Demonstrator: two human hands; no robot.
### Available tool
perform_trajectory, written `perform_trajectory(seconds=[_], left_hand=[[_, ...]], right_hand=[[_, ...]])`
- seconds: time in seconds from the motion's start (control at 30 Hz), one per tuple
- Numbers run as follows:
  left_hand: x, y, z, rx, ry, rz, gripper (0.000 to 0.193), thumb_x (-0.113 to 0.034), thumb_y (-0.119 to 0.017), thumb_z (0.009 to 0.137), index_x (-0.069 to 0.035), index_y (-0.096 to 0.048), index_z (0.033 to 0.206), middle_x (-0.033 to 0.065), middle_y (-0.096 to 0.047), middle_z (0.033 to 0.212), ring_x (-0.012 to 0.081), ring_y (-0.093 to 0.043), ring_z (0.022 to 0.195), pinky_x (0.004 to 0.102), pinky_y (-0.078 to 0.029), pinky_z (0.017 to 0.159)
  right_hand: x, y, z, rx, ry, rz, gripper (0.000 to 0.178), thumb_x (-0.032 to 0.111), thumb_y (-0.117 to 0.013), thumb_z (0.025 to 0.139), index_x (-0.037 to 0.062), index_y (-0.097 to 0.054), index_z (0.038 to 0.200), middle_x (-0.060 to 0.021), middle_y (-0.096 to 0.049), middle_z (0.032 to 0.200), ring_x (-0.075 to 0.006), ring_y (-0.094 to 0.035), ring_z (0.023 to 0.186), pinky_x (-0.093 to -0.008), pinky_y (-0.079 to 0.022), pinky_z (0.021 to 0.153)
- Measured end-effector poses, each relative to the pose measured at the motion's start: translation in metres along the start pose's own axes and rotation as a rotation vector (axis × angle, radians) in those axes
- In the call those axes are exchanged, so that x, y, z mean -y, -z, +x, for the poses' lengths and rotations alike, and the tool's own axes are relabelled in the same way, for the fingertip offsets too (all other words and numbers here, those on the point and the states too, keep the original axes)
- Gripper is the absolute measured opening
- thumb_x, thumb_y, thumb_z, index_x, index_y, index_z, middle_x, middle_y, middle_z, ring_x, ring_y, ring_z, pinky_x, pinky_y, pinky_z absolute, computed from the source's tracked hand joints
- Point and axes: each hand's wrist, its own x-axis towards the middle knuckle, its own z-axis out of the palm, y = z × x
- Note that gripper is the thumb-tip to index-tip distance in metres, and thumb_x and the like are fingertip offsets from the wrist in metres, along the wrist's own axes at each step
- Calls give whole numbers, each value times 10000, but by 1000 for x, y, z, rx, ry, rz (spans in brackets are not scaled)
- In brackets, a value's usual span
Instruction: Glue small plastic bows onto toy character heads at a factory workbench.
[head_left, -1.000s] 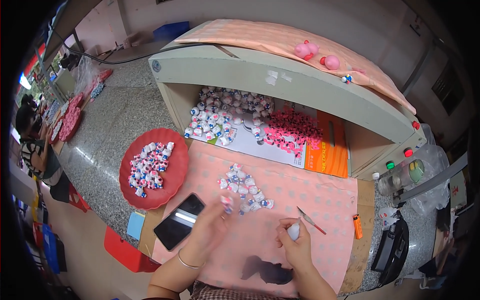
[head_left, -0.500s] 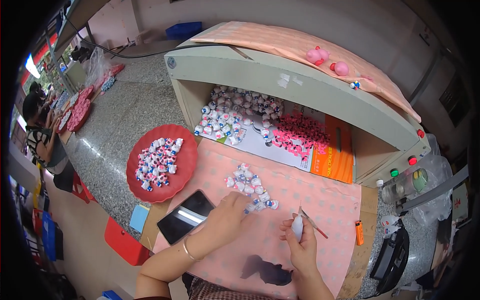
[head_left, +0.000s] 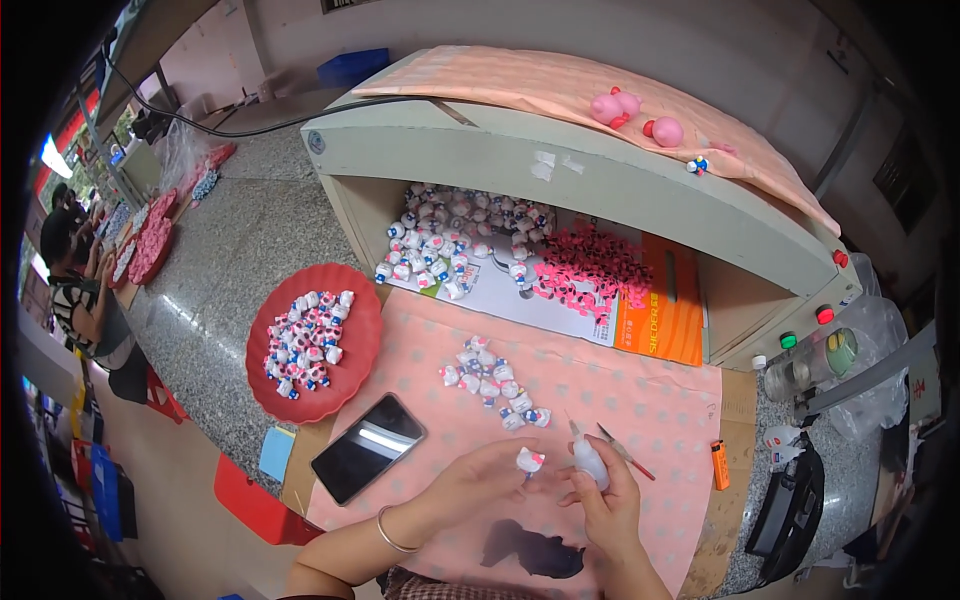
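Squeeze bottle (head_left: 590, 466) and white figurine (head_left: 529, 461) are both in hand, side by side over the near half of the cloth. Biggest first: pale grey cabinet (head_left: 480, 140), open-fronted, at the back of the bench. Pink dotted cloth (head_left: 640, 395) in front of it, with a dark patch (head_left: 535, 550) near the person. Red scalloped dish (head_left: 345, 375) at left, loaded with small figurines. Black phone (head_left: 368, 448) lies slanted at the cloth's left side.

Left hand (head_left: 480, 483): fingertips gripping the figurine, bracelet on the wrist. Right hand (head_left: 610, 505): fingers closed around the bottle.

Loose figurine cluster (head_left: 490, 375) lies beyond the hands. Thin tool (head_left: 625, 450), red at its near end, lies just right of the bottle.

Bottle: translucent whitish body, narrowing to a thin nozzle. Long axis tilts; nozzle points away from the person and a bit left, base toward the right palm.

Figurine, smallest: rounded white head, pink-red mark on its right side, a little blue below. Head end up, long axis roughly upright in view; too small to tell which way it faces.
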Motion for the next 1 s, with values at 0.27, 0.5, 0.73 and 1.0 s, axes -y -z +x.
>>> perform_trajectory(seconds=[0.27,0.5,0.73,1.0], left_hand=[[3,5,-2,-100,-35,-102,372,-36,-506,835,-63,-452,1202,28,-556,1038,101,-538,912,244,-450,762],[7,7,-5,-112,-67,-188,388,-8,-497,827,-60,-447,1208,31,-551,1059,97,-528,945,256,-453,799],[7,8,-6,-125,-55,-203,386,-13,-500,830,-55,-446,1209,31,-548,1068,99,-527,951,256,-459,794],[5,8,-6,-133,-44,-160,380,-17,-504,830,-51,-452,1205,34,-547,1068,101,-528,944,253,-460,777]], right_hand=[[13,6,-9,27,24,238,184,59,-480,827,-15,-399,975,-188,-507,990,-138,-555,612,-240,-487,449],[-2,-5,-5,-93,350,35,201,115,-516,817,-14,-412,932,-105,-363,892,-108,-451,517,-205,-416,380],[-6,-7,-7,-113,491,-212,205,133,-493,829,-25,-396,917,-93,-332,859,-94,-435,502,-203,-395,366],[1,-12,-9,-245,389,-183,189,45,-560,694,0,-484,861,-121,-445,759,-202,-454,668,-277,-379,587]])
